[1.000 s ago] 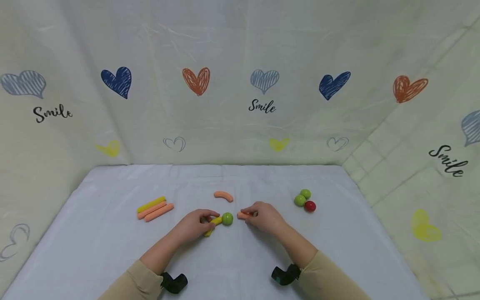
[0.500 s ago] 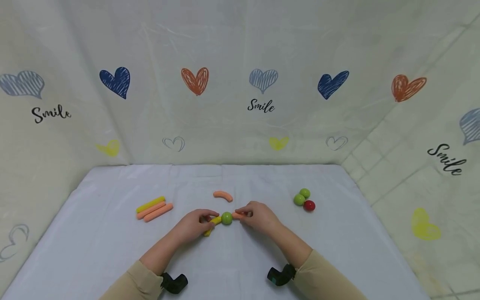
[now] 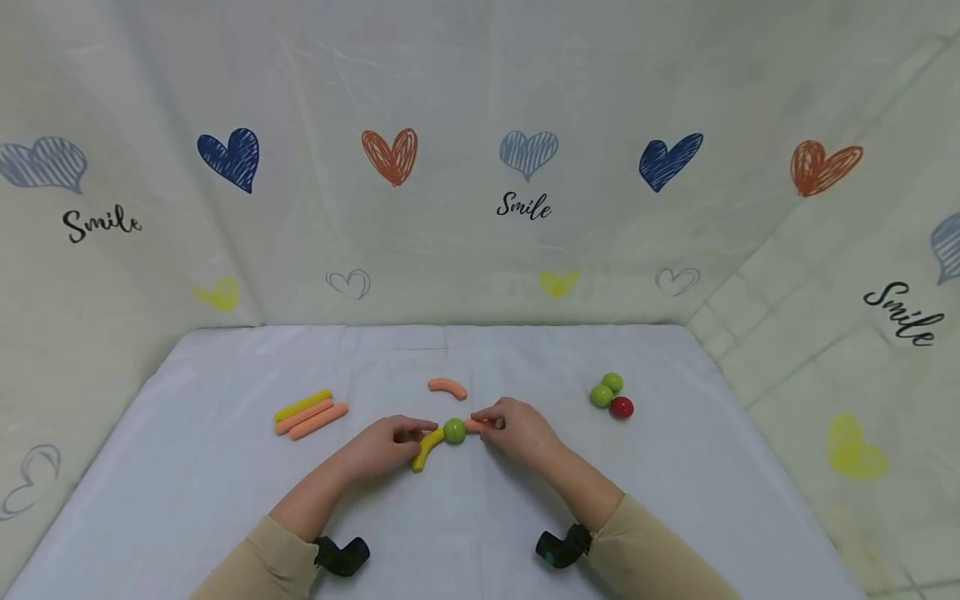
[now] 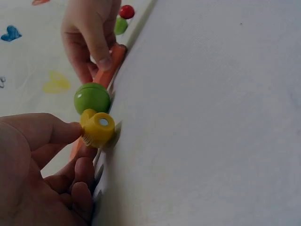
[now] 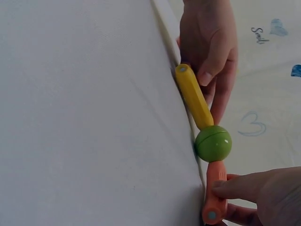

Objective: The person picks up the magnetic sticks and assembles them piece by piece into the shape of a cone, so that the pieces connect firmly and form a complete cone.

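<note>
At the middle of the table, a curved yellow magnetic rod [image 3: 425, 451], a green ball [image 3: 454, 431] and an orange magnetic rod [image 5: 215, 200] lie joined end to end. My right hand [image 3: 524, 432] pinches the orange rod between thumb and fingers, its near end against the ball. My left hand [image 3: 382, 446] is loosely spread beside the yellow rod, with a fingertip right at its edge in the left wrist view. The yellow rod's round end [image 4: 102, 123] faces that camera, showing a silvery disc.
A curved orange rod [image 3: 447, 387] lies behind the hands. To the left lie a straight yellow rod [image 3: 302, 405] and two straight orange rods [image 3: 318, 421]. Two green balls [image 3: 602, 396] and a red ball [image 3: 622, 407] sit at the right. A heart-printed curtain [image 3: 450, 242] backs the table.
My right hand has moved left with the orange rod and brought its end against the green ball. My left thumb has drawn back off the yellow rod, loosening its grip.
</note>
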{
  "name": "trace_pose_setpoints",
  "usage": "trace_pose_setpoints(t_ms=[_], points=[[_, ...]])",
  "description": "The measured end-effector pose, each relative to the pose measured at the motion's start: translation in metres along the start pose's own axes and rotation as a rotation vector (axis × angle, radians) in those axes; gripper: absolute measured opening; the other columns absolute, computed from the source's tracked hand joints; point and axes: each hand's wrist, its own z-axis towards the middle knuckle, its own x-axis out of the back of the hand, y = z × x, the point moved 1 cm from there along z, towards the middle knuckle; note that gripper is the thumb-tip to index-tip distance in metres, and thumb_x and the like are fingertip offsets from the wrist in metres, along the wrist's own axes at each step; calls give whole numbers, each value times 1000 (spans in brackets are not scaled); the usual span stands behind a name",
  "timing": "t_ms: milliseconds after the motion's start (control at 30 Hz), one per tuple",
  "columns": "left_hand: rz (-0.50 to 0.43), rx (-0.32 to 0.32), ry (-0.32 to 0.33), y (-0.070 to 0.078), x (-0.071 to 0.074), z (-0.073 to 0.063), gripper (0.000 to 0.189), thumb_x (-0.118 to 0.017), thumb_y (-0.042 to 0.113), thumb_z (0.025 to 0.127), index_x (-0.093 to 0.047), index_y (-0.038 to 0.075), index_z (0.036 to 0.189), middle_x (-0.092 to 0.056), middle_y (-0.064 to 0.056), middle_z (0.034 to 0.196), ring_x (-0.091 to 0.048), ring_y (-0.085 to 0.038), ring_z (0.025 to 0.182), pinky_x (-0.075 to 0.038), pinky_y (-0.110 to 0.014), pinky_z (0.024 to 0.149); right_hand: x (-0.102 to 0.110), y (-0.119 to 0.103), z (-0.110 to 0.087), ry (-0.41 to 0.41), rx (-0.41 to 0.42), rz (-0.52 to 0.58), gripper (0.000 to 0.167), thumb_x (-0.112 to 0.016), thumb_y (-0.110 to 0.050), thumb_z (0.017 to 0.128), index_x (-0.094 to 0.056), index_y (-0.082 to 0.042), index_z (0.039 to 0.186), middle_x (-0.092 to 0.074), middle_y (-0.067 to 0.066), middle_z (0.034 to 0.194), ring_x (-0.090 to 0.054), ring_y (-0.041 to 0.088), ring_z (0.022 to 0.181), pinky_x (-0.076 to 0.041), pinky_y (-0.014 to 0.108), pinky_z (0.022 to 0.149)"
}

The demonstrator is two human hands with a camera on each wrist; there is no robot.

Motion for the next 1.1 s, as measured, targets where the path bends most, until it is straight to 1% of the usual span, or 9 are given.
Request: trace_pose_setpoints(t_ms=[133,233,333,467,600,733,933,1033,1100], points=[[15,-22,-50,1,1,-2,38,-65,17,95,-65,25,132,-60,5,101,-50,-18,86,-42,-34,71,0,-1,-1,0,3,-2,27,-75,-21,90,-76,-22,117,-60,-7,87,-52,13,74,-45,27,63],[21,-40,-67,5,-1,-5,40,-68,18,93,-63,23,133,-60,5,100,-50,-18,85,-40,-33,70,0,-1,-1,0,-5,8,27,-74,-22,90,-76,-22,117,-61,-7,89,-52,13,75,-46,28,64],[23,-46,-54,9,-4,-7,41,-70,18,92,-63,21,132,-59,5,99,-50,-17,84,-40,-32,68,1,0,-1,3,-13,15,28,-74,-22,90,-75,-22,118,-61,-7,89,-52,14,75,-45,28,64],[35,-29,-32,14,-8,-9,41,-71,20,92,-63,21,132,-59,5,98,-50,-17,84,-41,-32,68,2,2,-1,1,-15,23,27,-74,-23,91,-75,-23,118,-61,-7,89,-52,14,75,-45,28,64],[30,-6,-32,17,-10,-8,41,-71,22,92,-62,21,131,-59,5,98,-51,-17,85,-42,-33,69,3,4,-1,-1,-7,30,26,-74,-24,91,-76,-22,117,-61,-7,90,-52,14,76,-46,28,65],[35,10,-26,19,-11,-2,40,-70,27,93,-61,22,132,-59,5,98,-52,-17,85,-44,-33,70,5,7,-2,13,0,26,26,-73,-26,91,-75,-21,116,-61,-7,90,-52,14,76,-46,29,65],[113,14,18,30,-6,13,43,-70,33,93,-61,24,134,-61,5,107,-54,-17,90,-48,-33,73,7,11,-9,43,-24,18,28,-74,-27,90,-73,-17,116,-60,-3,93,-52,15,78,-46,31,68],[167,-5,19,37,-3,22,42,-70,33,93,-62,24,134,-62,4,111,-56,-17,92,-49,-33,74,8,12,-14,46,-53,16,32,-75,-30,89,-72,-15,117,-60,-1,94,-53,16,82,-48,32,71],[195,-26,2,42,-2,29,40,-70,31,93,-63,25,132,-63,3,112,-57,-17,93,-49,-34,75,9,12,-17,45,-65,16,34,-75,-32,89,-72,-13,117,-60,0,95,-53,17,83,-48,33,71]])
